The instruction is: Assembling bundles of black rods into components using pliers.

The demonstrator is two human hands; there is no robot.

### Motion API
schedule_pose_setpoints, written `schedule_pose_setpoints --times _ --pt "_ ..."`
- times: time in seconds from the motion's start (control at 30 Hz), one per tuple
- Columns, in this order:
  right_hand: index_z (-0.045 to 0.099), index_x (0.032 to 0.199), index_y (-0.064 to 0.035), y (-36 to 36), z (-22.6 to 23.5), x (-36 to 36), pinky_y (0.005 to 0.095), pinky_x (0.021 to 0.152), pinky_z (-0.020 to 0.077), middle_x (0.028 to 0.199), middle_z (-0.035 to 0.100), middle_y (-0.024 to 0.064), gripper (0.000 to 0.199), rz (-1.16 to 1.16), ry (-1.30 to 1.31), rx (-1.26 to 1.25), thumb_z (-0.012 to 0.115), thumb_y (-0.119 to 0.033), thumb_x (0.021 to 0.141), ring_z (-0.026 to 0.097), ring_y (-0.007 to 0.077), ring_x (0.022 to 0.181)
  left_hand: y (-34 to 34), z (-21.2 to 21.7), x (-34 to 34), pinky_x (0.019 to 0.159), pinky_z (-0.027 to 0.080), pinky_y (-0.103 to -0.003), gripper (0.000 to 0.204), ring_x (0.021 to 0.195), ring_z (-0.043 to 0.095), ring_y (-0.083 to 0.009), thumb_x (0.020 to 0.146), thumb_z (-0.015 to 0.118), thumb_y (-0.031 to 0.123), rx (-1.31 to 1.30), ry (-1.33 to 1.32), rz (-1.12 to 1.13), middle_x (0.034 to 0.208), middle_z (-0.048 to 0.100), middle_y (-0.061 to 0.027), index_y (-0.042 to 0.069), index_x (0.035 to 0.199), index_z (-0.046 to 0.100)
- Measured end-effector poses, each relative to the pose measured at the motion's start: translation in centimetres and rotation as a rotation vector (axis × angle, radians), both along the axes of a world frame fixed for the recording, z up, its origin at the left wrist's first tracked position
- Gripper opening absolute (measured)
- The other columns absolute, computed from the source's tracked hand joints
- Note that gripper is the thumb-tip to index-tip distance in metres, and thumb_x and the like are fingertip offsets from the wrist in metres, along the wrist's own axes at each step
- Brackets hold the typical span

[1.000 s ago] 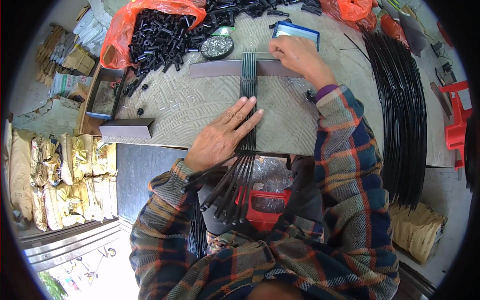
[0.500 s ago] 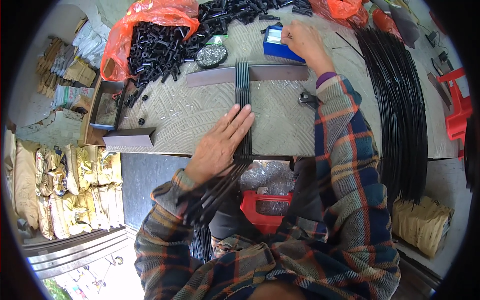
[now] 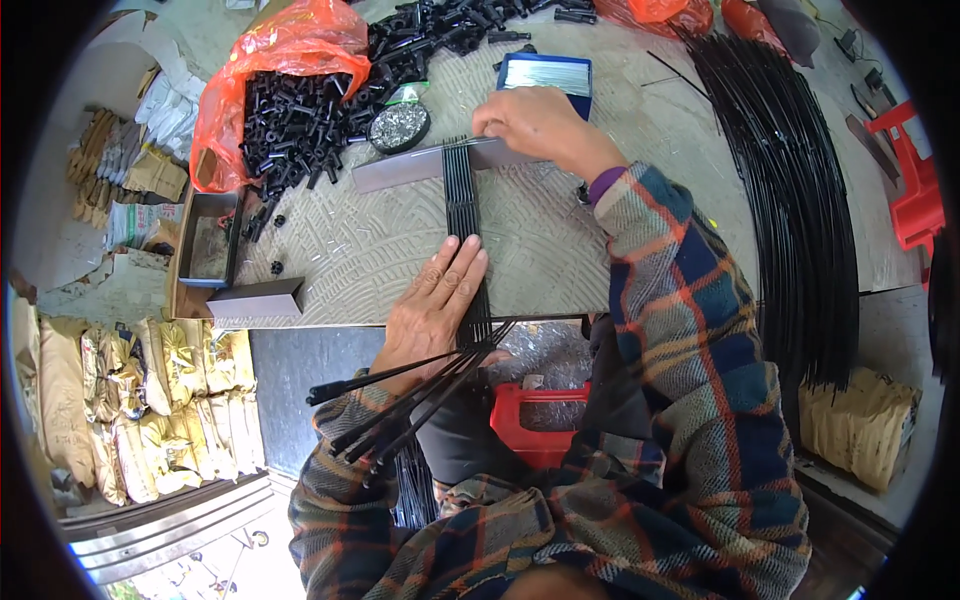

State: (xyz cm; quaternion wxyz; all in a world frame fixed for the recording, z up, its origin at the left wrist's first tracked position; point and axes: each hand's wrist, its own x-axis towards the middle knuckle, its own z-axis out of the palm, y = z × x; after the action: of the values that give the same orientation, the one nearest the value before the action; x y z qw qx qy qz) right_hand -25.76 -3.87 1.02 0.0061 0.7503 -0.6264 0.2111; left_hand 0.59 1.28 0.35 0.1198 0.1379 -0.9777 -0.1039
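- Plainly, we see the table spread under and around the metal strip.
- Well to the right of the strip, we have the big sheaf of black rods lying lengthwise, its lower end hanging past the table edge.
- Beyond the strip to the left, we see the orange bag, its mouth open around a heap of short black tubes.
- Below the strip, past the table edge, we make out the red stool between the knees.
- Across the strip we have a flat row of black rods, side by side; their thin tips reach just over its far edge, and their thicker ends fan out over the left sleeve.
- On that row, nearer us than the strip, our left hand lies flat, fingers straight and close together.
- Over the strip, just right of the tips, our right hand has its fingers curled in; we cannot tell whether they pinch anything.
- Just beyond the strip we see the blue box of thin, pale sticks.
- Close to the strip's far left side sits the round dish of shiny bits.
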Motion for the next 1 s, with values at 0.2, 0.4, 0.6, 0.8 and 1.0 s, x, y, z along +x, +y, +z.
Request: schedule_pose_setpoints --times 0.2,0.4,0.6,0.8,1.0 --pt "0.065 0.083 -0.0173 0.2 0.4 -0.2 0.0369 0.063 0.0461 0.076 0.065 0.0034 0.01 -0.103 0.068 0.032 0.058 -0.015 0.077 0.062 0.0243 0.073 -0.3 -0.2 0.2 0.104 0.027 -0.04 0.09 0.127 0.03 -0.0332 0.066 0.062 0.056 -0.005 0.004 0.002 0.136 0.034 -0.0163 -0.001 0.13 0.036" --pt "0.066 0.083 -0.0175 0.0 -0.3 -0.5 0.0366 0.063 0.0465 0.074 0.065 0.0038 0.01 -0.099 0.032 -0.024 0.058 -0.015 0.077 0.062 0.0235 0.072 -0.3 -0.2 -0.1 0.103 0.029 -0.039 0.087 0.127 0.031 -0.032 0.065 0.063 0.054 -0.017 0.004 -0.004 0.136 0.035 -0.0151 -0.001 0.129 0.038" --pt "0.067 0.076 -0.0178 -0.1 -0.8 -0.4 0.0381 0.054 0.0451 0.064 0.063 0.006 0.018 -0.028 -0.044 -0.191 0.053 -0.007 0.072 0.061 0.0256 0.062 -0.4 -0.3 0.0 0.103 0.029 -0.039 0.087 0.127 0.032 -0.0322 0.065 0.062 0.054 -0.04 0.001 -0.008 0.136 0.035 -0.0148 0.0 0.129 0.037" --pt "0.064 0.072 -0.0151 -0.1 -0.8 0.1 0.0383 0.053 0.0439 0.063 0.062 0.0059 0.013 -0.042 0.012 -0.184 0.056 -0.006 0.069 0.061 0.0259 0.063 -0.4 -0.3 0.0 0.103 0.029 -0.039 0.088 0.126 0.033 -0.0325 0.065 0.064 0.054 -0.021 0.014 -0.005 0.135 0.036 -0.0147 0.0 0.129 0.038" --pt "0.062 0.081 -0.0123 -0.7 -0.8 0.8 0.0358 0.058 0.0464 0.079 0.064 0.0046 0.007 -0.003 0.06 -0.108 0.057 -0.011 0.077 0.061 0.0257 0.071 -0.4 -0.3 -0.2 0.103 0.03 -0.039 0.089 0.126 0.033 -0.033 0.064 0.064 0.055 -0.025 0.018 -0.014 0.135 0.036 -0.0152 -0.001 0.128 0.038"
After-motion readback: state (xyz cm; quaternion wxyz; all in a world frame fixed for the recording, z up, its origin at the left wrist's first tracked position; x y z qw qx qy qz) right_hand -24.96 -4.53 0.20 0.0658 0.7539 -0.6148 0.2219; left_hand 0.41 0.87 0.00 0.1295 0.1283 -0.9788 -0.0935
